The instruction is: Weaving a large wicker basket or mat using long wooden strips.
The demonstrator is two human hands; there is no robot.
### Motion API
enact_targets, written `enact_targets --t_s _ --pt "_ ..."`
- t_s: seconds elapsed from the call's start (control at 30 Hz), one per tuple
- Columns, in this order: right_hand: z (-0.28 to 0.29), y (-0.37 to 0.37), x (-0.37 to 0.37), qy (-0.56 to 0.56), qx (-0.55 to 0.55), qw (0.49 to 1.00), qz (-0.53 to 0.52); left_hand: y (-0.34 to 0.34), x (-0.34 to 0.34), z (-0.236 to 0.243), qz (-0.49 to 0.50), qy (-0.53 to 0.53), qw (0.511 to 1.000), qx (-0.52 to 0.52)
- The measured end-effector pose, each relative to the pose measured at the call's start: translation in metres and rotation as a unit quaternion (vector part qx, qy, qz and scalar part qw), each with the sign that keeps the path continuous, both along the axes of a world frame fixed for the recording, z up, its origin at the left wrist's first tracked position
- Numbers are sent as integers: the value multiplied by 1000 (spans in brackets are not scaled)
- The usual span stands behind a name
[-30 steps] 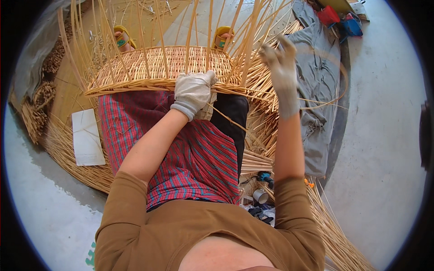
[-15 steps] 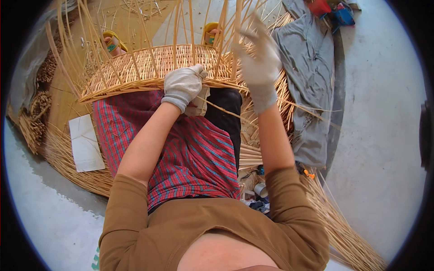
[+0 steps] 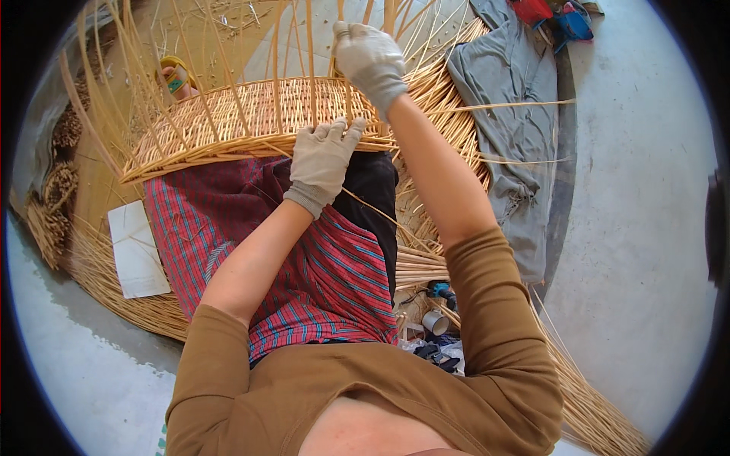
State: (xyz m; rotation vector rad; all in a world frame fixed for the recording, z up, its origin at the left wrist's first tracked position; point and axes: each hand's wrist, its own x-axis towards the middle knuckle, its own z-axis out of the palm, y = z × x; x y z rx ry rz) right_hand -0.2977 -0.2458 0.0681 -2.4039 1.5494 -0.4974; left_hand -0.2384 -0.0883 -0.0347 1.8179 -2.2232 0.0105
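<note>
A half-woven wicker basket (image 3: 251, 110) lies across my lap, its tall upright rods (image 3: 220, 53) rising from the weave. My left hand (image 3: 321, 161), in a pale work glove, grips the near edge of the basket, with its fingers over the woven border and its thumb hidden. Above the basket's right part, my gloved right hand (image 3: 370, 62) is closed on an upright wicker rod (image 3: 340, 11), whose end shows above the fist. A loose thin rod (image 3: 372, 207) slants down to the right from beside my left wrist.
A red striped cloth (image 3: 304, 266) covers my lap. To the right lie bundled rods (image 3: 449, 91) and a grey cloth (image 3: 513, 129). A white board (image 3: 138, 249) rests on rods at left. A white cup (image 3: 436, 322) and a blue-black tool (image 3: 441, 292) sit beside my right elbow.
My right hand has moved left and closed on a rod. My left hand has loosened from a fist, shifting right along the border. The basket has shifted slightly left.
</note>
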Motion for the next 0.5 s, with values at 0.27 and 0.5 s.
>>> enact_targets --t_s 0.27,0.5 --pt "-74 -54 4 61 104 992 30 3 7 11 -36 65 996 -39" --pt "-3 41 53 232 -247 929 152 84 66 86 -72 102 992 -16"
